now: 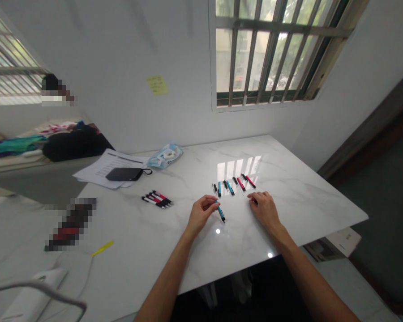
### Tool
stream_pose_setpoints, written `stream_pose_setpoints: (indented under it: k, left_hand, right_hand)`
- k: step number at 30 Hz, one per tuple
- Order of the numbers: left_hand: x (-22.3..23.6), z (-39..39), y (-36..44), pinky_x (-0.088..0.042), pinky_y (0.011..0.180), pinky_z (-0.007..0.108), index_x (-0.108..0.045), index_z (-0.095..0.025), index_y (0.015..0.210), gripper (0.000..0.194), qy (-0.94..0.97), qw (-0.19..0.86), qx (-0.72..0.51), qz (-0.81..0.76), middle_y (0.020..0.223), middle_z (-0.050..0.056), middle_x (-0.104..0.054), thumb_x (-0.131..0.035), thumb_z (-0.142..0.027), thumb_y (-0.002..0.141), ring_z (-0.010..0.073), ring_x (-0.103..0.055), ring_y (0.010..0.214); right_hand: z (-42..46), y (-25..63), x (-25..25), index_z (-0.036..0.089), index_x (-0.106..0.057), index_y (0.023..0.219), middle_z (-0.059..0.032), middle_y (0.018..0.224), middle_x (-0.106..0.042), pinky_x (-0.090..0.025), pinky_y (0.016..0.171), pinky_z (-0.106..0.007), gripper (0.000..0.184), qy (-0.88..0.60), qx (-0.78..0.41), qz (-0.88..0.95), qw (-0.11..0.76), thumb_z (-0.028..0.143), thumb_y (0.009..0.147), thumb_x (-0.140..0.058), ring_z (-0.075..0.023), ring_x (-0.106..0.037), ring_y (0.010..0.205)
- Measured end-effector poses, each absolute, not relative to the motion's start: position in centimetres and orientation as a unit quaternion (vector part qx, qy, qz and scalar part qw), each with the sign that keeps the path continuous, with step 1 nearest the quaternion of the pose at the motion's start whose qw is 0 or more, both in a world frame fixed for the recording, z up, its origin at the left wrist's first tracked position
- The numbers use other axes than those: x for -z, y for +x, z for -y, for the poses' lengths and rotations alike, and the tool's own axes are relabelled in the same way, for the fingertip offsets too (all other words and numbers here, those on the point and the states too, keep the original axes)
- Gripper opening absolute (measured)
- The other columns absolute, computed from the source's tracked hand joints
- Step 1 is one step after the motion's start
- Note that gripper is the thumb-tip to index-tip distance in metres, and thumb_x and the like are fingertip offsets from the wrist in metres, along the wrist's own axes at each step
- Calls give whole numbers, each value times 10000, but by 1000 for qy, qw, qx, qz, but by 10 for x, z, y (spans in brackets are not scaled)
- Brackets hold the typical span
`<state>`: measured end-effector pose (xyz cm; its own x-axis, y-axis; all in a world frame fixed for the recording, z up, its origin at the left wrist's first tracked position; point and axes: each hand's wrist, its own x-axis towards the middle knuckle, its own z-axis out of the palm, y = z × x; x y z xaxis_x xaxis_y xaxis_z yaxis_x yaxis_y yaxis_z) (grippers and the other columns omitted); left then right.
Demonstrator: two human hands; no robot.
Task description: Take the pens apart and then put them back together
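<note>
Blue pen (220, 213) is pinched near one end between the left hand's (201, 213) fingertips, its far end left free, while the right hand's (263, 210) fingers lie released on the marble tabletop (298, 210), just short of the pen row (233, 184)

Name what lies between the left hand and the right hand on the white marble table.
Head view: a slim blue-and-black pen, held in the left hand.
</note>
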<state>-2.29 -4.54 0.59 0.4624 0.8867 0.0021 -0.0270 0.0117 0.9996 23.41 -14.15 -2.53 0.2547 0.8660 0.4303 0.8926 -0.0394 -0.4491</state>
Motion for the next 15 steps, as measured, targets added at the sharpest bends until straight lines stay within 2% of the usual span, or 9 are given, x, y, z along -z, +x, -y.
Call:
stream_pose_setpoints:
  k: [3, 6, 8, 10, 13, 15]
  left_hand:
    - [-5, 45, -23, -565, 761, 304, -728, -158, 922, 352, 594, 616, -367, -364, 885, 70, -781, -861, -409, 713, 190, -718, 802]
    - [-4, 45, -25, -581, 802, 326, -756, -158, 902, 337, 583, 619, -364, -380, 876, 62, -776, -875, -398, 696, 197, -723, 807]
    - [-3, 44, -25, -589, 810, 336, -758, -161, 905, 353, 567, 626, -365, -392, 839, 45, -762, -887, -402, 682, 195, -722, 786]
    - [-1, 44, -26, -595, 819, 337, -750, -162, 903, 370, 551, 637, -372, -391, 826, 32, -750, -898, -412, 673, 185, -717, 777]
    - [1, 45, -25, -597, 833, 332, -738, -158, 896, 391, 537, 650, -383, -378, 851, 30, -742, -902, -433, 672, 171, -705, 789]
    - [1, 45, -25, -599, 833, 335, -731, -155, 901, 407, 534, 656, -381, -372, 864, 35, -740, -901, -446, 672, 172, -701, 794]
  right_hand:
    - [144, 233, 22, 225, -753, 984, -84, 953, -747, -471, 888, -442, 235, -727, 40, 595, 341, 124, 893, -562, -291, -587, 944]
    - [151, 221, 14, 225, -752, 990, -85, 955, -739, -479, 919, -448, 200, -709, 13, 582, 396, 171, 916, -574, -286, -605, 957]
    - [158, 205, 6, 225, -750, 1017, -81, 969, -738, -506, 891, -431, 171, -688, -49, 573, 443, 254, 945, -598, -270, -630, 942]
    - [164, 185, -2, 233, -744, 1070, -70, 1015, -745, -541, 794, -382, 195, -659, -147, 564, 476, 340, 951, -634, -239, -660, 890]
    - [170, 156, -11, 242, -717, 1159, -63, 1128, -747, -582, 753, -342, 278, -602, -280, 556, 501, 359, 908, -702, -204, -704, 862]
    - [171, 144, -12, 246, -709, 1174, -53, 1080, -760, -599, 749, -337, 308, -584, -321, 544, 510, 348, 885, -726, -192, -718, 812]
